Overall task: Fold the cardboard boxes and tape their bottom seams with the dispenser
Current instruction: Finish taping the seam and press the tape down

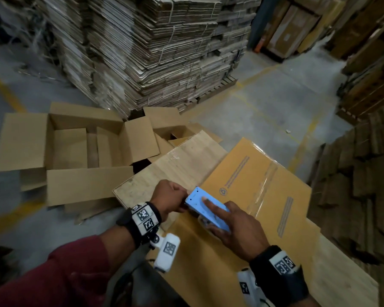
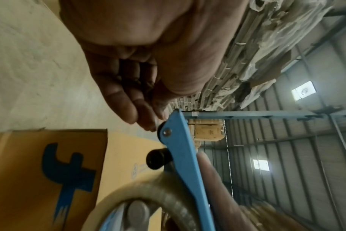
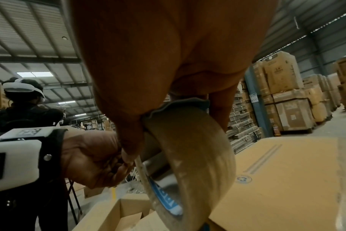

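A blue tape dispenser (image 1: 205, 207) hovers over the near-left corner of a yellow-brown cardboard box (image 1: 270, 196) with clear tape along its top seam. My right hand (image 1: 222, 220) grips the dispenser from above, its index finger stretched along the blue plate. My left hand (image 1: 179, 201) is curled at the dispenser's toothed front end. In the left wrist view its fingertips (image 2: 148, 123) pinch at the tape end beside the black roller (image 2: 155, 159). The tape roll (image 3: 198, 148) fills the right wrist view under my right hand.
An open box (image 1: 87, 147) with its flaps spread lies on the floor to the left, a smaller one (image 1: 175, 131) behind it. A pallet of flat cardboard (image 1: 153, 52) stands ahead; more stacks (image 1: 363, 173) line the right. Another person (image 3: 24, 112) stands nearby.
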`<move>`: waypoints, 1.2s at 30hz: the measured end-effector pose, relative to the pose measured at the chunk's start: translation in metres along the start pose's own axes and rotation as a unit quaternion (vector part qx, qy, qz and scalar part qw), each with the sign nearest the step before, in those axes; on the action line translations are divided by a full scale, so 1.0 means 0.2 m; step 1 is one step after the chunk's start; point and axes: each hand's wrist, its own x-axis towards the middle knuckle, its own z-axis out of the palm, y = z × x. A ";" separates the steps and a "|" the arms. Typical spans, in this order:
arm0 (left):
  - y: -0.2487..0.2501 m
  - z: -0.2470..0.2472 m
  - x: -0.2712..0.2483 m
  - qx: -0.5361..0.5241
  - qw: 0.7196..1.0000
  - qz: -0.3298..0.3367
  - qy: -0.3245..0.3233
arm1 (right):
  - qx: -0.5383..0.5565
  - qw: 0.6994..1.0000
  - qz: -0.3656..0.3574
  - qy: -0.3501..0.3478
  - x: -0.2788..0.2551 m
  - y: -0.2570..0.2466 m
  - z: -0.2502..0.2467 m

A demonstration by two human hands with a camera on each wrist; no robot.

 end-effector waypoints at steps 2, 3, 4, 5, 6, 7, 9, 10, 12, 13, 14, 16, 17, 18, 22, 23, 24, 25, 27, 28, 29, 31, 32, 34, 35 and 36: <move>0.01 0.00 0.03 -0.004 1.000 -0.007 0.002 | -0.033 0.999 0.006 -0.016 -0.01 -0.01 -0.04; 0.01 0.00 0.04 -0.005 1.000 -0.014 0.004 | -0.040 0.999 0.010 -0.019 -0.02 -0.01 -0.05; 0.01 0.00 0.05 -0.009 1.000 -0.022 0.006 | -0.044 0.999 0.011 -0.022 -0.03 -0.01 -0.06; 0.00 0.00 0.06 -0.015 0.999 -0.029 0.006 | -0.043 0.999 0.012 -0.026 -0.04 0.00 -0.06; -0.01 0.01 0.07 -0.018 0.999 -0.037 0.004 | -0.038 0.999 0.012 -0.028 -0.06 0.00 -0.05; -0.02 0.01 0.08 -0.018 0.999 -0.045 0.001 | -0.033 0.999 0.013 -0.029 -0.07 0.00 -0.05; -0.02 0.03 0.08 -0.026 0.998 -0.058 -0.001 | -0.031 0.999 0.018 -0.034 -0.09 0.00 -0.04; -0.02 0.03 0.08 -0.031 0.998 -0.061 -0.002 | -0.035 0.998 0.023 -0.035 -0.10 0.01 -0.04; -0.01 0.04 0.10 -0.032 0.997 -0.065 -0.007 | -0.048 0.998 0.033 -0.035 -0.11 0.02 -0.03; -0.02 0.04 0.10 -0.028 0.998 -0.064 -0.011 | -0.052 0.997 0.036 -0.035 -0.12 0.03 -0.03; -0.02 0.04 0.10 -0.026 0.998 -0.062 -0.015 | -0.055 0.997 0.038 -0.034 -0.12 0.04 -0.03; -0.04 0.04 0.10 -0.032 0.998 -0.055 -0.020 | -0.049 0.998 0.034 -0.028 -0.13 0.06 -0.01; -0.04 0.04 0.09 -0.040 0.998 -0.048 -0.020 | -0.039 0.998 0.032 -0.023 -0.13 0.07 -0.01; -0.04 0.05 0.08 -0.053 0.997 -0.042 -0.025 | -0.025 0.999 0.031 -0.013 -0.13 0.08 0.00; -0.04 0.09 0.05 -0.078 0.996 -0.018 -0.049 | 0.012 0.999 0.033 0.020 -0.13 0.13 0.04; -0.04 0.10 0.05 -0.068 0.997 -0.004 -0.035 | 0.014 0.999 0.033 0.019 -0.13 0.13 0.05; -0.05 0.11 0.06 -0.058 0.998 0.007 -0.016 | 0.014 0.999 0.033 0.015 -0.13 0.12 0.05; -0.07 0.11 0.08 -0.050 0.999 0.014 0.001 | 0.010 0.999 0.034 0.008 -0.13 0.12 0.05; -0.08 0.12 0.10 -0.039 0.999 0.018 0.028 | -0.006 0.999 0.033 0.004 -0.11 0.10 0.06; -0.08 0.12 0.12 -0.037 0.999 0.015 0.037 | -0.014 0.999 0.033 0.006 -0.11 0.10 0.06; -0.08 0.12 0.13 -0.038 0.998 0.015 0.040 | -0.021 0.999 0.036 0.005 -0.11 0.10 0.06; -0.08 0.12 0.15 -0.028 0.999 0.014 0.041 | -0.037 0.998 0.041 0.000 -0.11 0.10 0.05; -0.08 0.13 0.15 -0.018 0.999 0.013 0.038 | -0.045 0.998 0.043 0.000 -0.11 0.11 0.04; -0.09 0.11 0.18 0.000 0.999 0.015 0.040 | -0.056 0.997 0.046 -0.007 -0.11 0.11 0.03; -0.10 0.09 0.20 0.010 0.998 0.014 0.052 | -0.057 0.997 0.049 -0.008 -0.12 0.12 0.03; -0.10 0.04 0.23 0.021 0.997 0.013 0.072 | -0.050 0.997 0.057 -0.003 -0.14 0.13 0.02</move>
